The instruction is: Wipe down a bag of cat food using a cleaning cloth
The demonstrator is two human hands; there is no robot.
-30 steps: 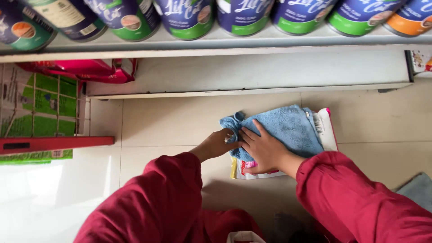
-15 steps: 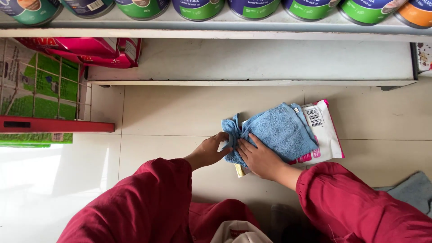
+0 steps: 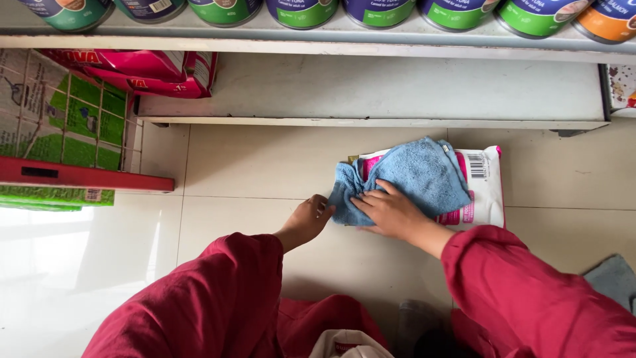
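The right hand [image 3: 391, 213] lies flat on a blue cloth [image 3: 411, 176], fingers spread and pressed down on its near left part. The cloth is bunched at that end and spreads out smoother away from the hand, toward the shelf. Under the cloth lies a white and pink packet [image 3: 482, 189] on the tiled floor [image 3: 265, 166]; its far right side, with a barcode patch, sticks out beyond the cloth, well past the fingertips.

The left hand [image 3: 308, 222] is just to the left of the right one, knuckles up, fingers curled inward. Its fingertips meet the left edge of the cloth, and it seems to pinch that edge, though the grip itself is hidden under the hand. Both arms wear dark red sleeves [image 3: 205, 298].

Ahead of the hands, beyond the cloth, runs the white base of a shelf [image 3: 371, 89], and above it a row of cans [image 3: 377, 10] with green, blue and orange labels. Far to the left of the left hand stands a red wire rack [image 3: 86, 176] with green packs behind it, and red bags [image 3: 146, 66] lie under the shelf. Near the right elbow a grey cloth [image 3: 613, 278] lies on the floor.
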